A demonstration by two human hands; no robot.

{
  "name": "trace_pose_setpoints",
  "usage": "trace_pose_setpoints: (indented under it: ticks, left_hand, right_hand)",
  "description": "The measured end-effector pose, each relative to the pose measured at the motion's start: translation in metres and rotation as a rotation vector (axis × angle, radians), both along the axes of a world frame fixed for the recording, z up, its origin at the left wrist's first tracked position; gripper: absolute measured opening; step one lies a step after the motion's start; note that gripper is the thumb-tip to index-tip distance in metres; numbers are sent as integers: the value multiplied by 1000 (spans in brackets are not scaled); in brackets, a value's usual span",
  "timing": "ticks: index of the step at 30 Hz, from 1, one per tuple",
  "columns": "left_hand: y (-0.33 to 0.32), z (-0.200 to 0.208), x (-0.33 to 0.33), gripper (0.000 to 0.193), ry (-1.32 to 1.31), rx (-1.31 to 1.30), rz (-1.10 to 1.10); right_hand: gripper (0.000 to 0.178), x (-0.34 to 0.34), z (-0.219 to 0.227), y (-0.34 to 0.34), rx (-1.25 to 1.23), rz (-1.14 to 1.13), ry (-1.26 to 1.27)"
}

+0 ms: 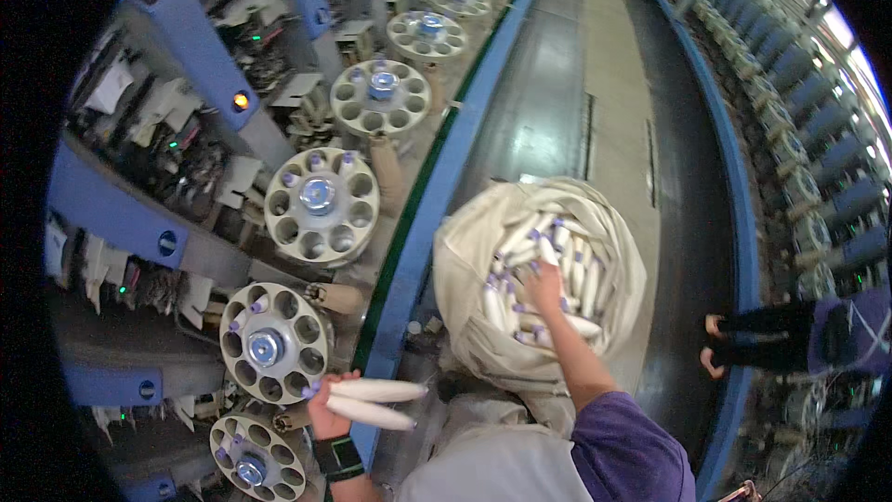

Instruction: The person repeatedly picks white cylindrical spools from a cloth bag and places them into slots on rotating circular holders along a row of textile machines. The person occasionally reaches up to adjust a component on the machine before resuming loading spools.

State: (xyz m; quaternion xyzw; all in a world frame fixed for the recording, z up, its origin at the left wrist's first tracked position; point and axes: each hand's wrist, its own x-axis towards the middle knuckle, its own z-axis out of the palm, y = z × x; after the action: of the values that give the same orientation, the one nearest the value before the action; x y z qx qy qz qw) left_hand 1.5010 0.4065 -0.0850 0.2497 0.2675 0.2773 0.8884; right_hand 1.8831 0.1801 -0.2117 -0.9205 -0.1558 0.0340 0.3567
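Note:
My left hand (327, 409) is closed round the purple-tipped ends of two white yarn bobbins (376, 391), which point right, side by side. A dark band sits on that wrist. In front of me stands a large pale cloth sack (474, 246), its rim folded outward, with many white bobbins (590, 288) lying jumbled inside. My right hand (544, 288) reaches into the sack with bent fingers. A bobbin (547, 249) sticks out past the fingers and appears gripped; the hand partly hides it.
Left of me runs a row of winding machines with round cream magazines (277, 344), some pockets holding bobbins. A blue rail (446, 158) edges the machines. The aisle floor (618, 84) stretches ahead. Another person (836, 330) is at the right, beside a second machine row (790, 139).

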Motion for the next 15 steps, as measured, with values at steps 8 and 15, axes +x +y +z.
trace_pose_setpoints:
  ticks: [8,15]
  left_hand:
    - [-20,7,9,24,260,57,155]
    - [-67,32,173,19,504,1159,-178]
  right_hand:
    - [62,64,-70,-26,-313,201,286]
    - [37,30,77,24,668,456,1442]
